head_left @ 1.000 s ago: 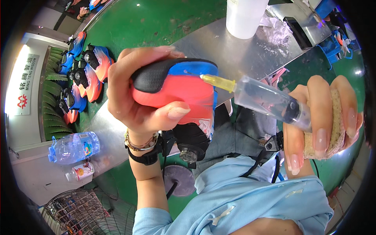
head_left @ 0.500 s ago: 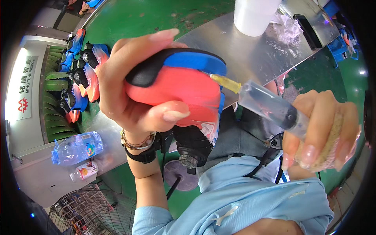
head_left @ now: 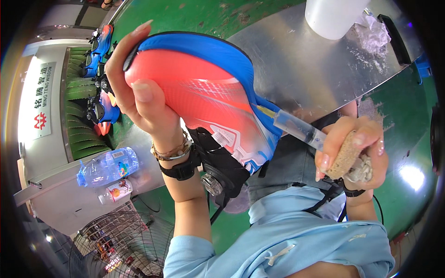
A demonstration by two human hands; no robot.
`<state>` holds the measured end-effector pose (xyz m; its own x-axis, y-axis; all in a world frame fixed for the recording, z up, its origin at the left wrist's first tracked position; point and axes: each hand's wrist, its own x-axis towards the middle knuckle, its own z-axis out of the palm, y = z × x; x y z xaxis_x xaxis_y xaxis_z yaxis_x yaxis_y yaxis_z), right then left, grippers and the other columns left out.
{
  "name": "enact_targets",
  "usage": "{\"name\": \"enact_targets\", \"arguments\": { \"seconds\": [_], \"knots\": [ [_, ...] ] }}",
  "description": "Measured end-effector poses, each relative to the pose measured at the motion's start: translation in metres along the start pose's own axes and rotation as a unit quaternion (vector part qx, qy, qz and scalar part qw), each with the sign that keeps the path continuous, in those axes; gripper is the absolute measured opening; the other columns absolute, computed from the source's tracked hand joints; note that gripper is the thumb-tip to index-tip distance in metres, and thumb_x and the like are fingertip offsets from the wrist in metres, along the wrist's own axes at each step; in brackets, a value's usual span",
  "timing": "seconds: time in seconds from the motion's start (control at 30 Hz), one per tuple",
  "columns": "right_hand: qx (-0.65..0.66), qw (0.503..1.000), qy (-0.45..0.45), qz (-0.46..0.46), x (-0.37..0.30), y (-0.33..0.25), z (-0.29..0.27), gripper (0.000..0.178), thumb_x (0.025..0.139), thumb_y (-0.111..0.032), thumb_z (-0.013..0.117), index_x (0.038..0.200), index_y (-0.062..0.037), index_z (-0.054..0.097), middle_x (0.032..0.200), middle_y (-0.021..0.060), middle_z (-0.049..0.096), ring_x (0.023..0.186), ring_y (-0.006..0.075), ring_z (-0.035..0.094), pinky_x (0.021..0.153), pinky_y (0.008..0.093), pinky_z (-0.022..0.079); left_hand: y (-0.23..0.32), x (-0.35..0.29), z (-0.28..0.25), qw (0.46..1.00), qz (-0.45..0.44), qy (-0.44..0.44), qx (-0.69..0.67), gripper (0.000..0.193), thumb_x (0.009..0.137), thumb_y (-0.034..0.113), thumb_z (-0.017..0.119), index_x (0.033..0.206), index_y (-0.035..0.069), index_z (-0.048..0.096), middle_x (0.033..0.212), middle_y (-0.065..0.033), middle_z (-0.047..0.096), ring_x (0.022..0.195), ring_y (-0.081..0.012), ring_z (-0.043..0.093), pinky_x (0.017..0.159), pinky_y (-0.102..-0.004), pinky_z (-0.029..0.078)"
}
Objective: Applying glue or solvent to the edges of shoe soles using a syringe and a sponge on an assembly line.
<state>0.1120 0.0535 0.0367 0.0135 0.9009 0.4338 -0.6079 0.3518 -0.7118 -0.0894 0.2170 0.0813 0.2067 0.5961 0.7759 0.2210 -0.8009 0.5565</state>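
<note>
A red and blue shoe [head_left: 199, 83] with a black sole edge, black straps and a round dial is tilted up before me. My left hand [head_left: 139, 99] is wrapped round its toe end, thumb on the red upper. My right hand [head_left: 336, 134] closes on a clear syringe [head_left: 299, 129] whose yellow tip [head_left: 265, 111] lies against the blue edge of the shoe; whether it touches I cannot tell. A tan, sponge-like block [head_left: 343, 160] and a crumpled whitish wad [head_left: 360, 172] are also held in that hand.
On the metal table [head_left: 282, 60] stand a white tub [head_left: 329, 18], crumpled white paper [head_left: 372, 34] and a black flat object [head_left: 394, 39]. Left are a rack with green slats [head_left: 83, 120] and more shoes [head_left: 109, 111], a clear plastic bottle [head_left: 109, 167], a smaller bottle [head_left: 116, 191] and a wire-caged fan [head_left: 120, 245].
My left hand has turned the shoe, so more of its red side shows. My right hand has moved down and left with the syringe, whose tip now meets the shoe's edge lower down.
</note>
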Motion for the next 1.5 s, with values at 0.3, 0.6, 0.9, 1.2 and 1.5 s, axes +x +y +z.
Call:
{"name": "enact_targets", "arguments": {
  "seconds": [0.3,0.6,0.9,1.2,1.5],
  "knots": [
    [-0.035,0.996,0.049,0.063,-0.024,0.010,0.000,0.037,0.094,-0.033,0.030,0.108,-0.0082,0.053,0.072,0.0221,0.053,0.051,0.0257,0.055,0.044,0.0317,0.049,-0.014,0.002,-0.002,0.998,-0.051,0.026,0.030,0.061,0.088,0.053,0.034,0.112,-0.001,0.049,0.113,-0.0107,0.053,0.097,-0.0168,0.053,0.082,-0.0288,0.045],
    [0.011,0.983,0.127,0.130,-0.047,0.011,-0.005,0.046,0.093,-0.032,0.034,0.106,0.0069,0.055,0.080,0.0174,0.059,0.066,0.0202,0.057,0.058,0.0293,0.046,-0.054,0.008,-0.016,0.997,-0.038,-0.020,0.065,0.052,0.094,0.039,0.026,0.113,-0.001,0.053,0.119,-0.0121,0.051,0.110,-0.0203,0.045,0.096,-0.0335,0.032],
    [0.007,0.978,0.129,0.166,-0.050,0.011,-0.010,0.044,0.094,-0.030,0.031,0.118,0.0050,0.043,0.084,0.0159,0.059,0.068,0.0159,0.056,0.057,0.0252,0.044,-0.105,0.002,-0.044,0.962,-0.268,-0.047,-0.022,0.045,0.095,0.034,0.032,0.115,-0.001,0.052,0.115,-0.0098,0.051,0.103,-0.0172,0.049,0.090,-0.0314,0.038],
    [-0.065,0.975,0.198,0.076,-0.035,0.045,0.009,0.037,0.094,-0.019,0.028,0.109,0.0046,0.052,0.083,0.0095,0.060,0.062,0.0091,0.055,0.054,0.0213,0.046,-0.117,-0.066,-0.076,0.910,-0.379,-0.013,-0.165,0.041,0.089,0.021,0.048,0.123,-0.002,0.043,0.110,-0.0146,0.056,0.088,-0.0230,0.062,0.079,-0.0343,0.052],
    [0.025,0.967,0.229,0.114,-0.017,0.043,0.014,0.032,0.095,-0.022,0.030,0.105,-0.0001,0.051,0.079,0.0070,0.059,0.062,0.0073,0.054,0.053,0.0206,0.046,0.001,-0.132,-0.144,0.787,-0.604,0.073,-0.104,0.026,0.092,0.023,0.046,0.107,0.002,0.051,0.101,-0.0098,0.060,0.085,-0.0168,0.062,0.074,-0.0315,0.053]
  ]
}}
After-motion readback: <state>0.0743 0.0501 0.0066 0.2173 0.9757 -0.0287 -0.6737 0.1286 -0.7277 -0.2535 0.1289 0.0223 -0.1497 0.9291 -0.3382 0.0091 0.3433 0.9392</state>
